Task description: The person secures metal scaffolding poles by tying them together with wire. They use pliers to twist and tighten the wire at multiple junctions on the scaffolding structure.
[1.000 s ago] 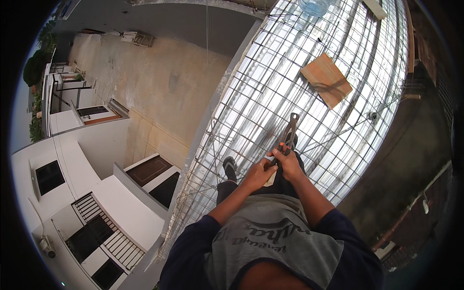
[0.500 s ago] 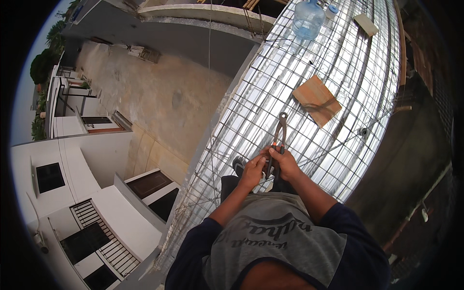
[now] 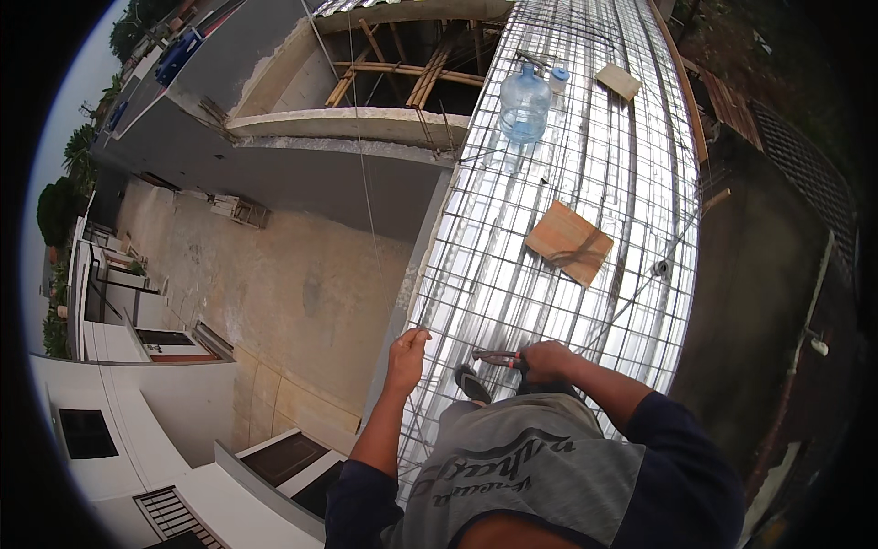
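Note:
My right hand [image 3: 549, 361] grips a pair of end-cutting pincers [image 3: 497, 359] by its handles, low over the steel mesh [image 3: 476, 284] and close to my body. The jaws point left, above a dark shoe [image 3: 472, 384]. Farther left, my left hand [image 3: 407, 357] is raised at the edge of the mesh with thumb and fingers pinched together. Whatever the pinch holds, if anything, is too small to make out. Shiny corrugated metal sheeting [image 3: 558, 316] lies beneath the mesh.
An orange-brown square board [image 3: 569, 240] rests on the mesh ahead. Beyond it stand a clear blue water jug [image 3: 524, 102], a small blue-lidded container [image 3: 558, 80] and a pale block [image 3: 619, 80]. The deck's left edge drops to a concrete yard [image 3: 302, 293]; its right side drops off too.
My hands, together around the pincers before, have parted. My left hand moved left to the mesh edge; my right lowered the pincers, turning the jaws leftward. The view has shifted to show more ahead.

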`<state>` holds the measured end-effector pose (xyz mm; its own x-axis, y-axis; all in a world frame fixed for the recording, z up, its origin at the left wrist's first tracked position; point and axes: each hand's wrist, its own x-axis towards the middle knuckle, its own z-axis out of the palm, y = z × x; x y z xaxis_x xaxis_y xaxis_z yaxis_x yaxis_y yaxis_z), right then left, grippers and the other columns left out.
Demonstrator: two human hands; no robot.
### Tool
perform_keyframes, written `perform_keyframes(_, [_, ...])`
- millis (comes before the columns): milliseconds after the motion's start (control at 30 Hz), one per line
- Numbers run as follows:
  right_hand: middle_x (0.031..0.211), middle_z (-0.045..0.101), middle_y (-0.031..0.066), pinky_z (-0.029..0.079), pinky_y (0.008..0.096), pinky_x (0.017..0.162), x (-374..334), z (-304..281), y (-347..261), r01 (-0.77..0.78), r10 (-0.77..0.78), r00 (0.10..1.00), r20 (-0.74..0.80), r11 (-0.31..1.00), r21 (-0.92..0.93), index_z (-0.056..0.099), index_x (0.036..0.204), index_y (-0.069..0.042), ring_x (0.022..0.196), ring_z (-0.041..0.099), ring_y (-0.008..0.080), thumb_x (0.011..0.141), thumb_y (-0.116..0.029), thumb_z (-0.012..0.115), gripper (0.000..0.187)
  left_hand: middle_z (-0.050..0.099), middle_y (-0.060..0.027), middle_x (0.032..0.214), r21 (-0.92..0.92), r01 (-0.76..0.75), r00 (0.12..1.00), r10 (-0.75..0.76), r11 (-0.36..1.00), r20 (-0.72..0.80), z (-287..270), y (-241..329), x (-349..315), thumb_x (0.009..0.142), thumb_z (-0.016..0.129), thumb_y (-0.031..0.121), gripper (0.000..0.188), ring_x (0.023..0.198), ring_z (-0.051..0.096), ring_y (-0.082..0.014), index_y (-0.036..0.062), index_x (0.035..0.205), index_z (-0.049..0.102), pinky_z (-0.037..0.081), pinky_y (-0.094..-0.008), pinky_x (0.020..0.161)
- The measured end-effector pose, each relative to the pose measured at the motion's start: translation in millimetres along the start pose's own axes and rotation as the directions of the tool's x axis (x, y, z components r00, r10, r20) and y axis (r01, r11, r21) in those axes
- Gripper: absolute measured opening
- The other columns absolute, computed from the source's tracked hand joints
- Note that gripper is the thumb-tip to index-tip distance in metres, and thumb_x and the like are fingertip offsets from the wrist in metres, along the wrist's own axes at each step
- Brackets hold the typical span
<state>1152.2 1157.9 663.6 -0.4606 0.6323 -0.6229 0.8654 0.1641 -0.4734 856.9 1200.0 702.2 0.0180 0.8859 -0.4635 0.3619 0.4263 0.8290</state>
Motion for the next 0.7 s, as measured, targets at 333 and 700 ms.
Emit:
perform_keyframes(333, [0.08,0.065,0.0205,0.05,0.0453,0.068,12.9,-61.3,-321.2,0.952,-0.829,0.202,0.522,0.291,0.094,0.065,0.081,0.006,0.079,0.064,0.0366,0.08,-0.027,0.061,0.033,0.064,-0.0139,0.082,0.366,-0.263,0.949,0.17,0.893,0.266,-39.8,13.4,29.4,0.093,0.049,0.024,0.03,0.078,0.059,-0.0229,0.0002,0.107,0.059,0.045,-0.0341,0.075])
perform_keyframes(700, [0.126,0.049,0.0132,0.036,0.0542,0.095,-3.4,-143.2,-275.5,0.621,-0.591,0.783,0.195,0.723,-0.302,0.058,0.116,-0.009,0.124,0.039,0.0346,0.069,-0.055,0.068,0.066,0.046,0.0049,0.064,-0.237,0.174,0.912,-0.065,0.956,0.406,-29.6,-5.1,-2.0,0.095,0.049,0.021,0.023,0.056,0.04,-0.0044,0.0073,0.11,0.059,0.035,-0.0219,0.051])
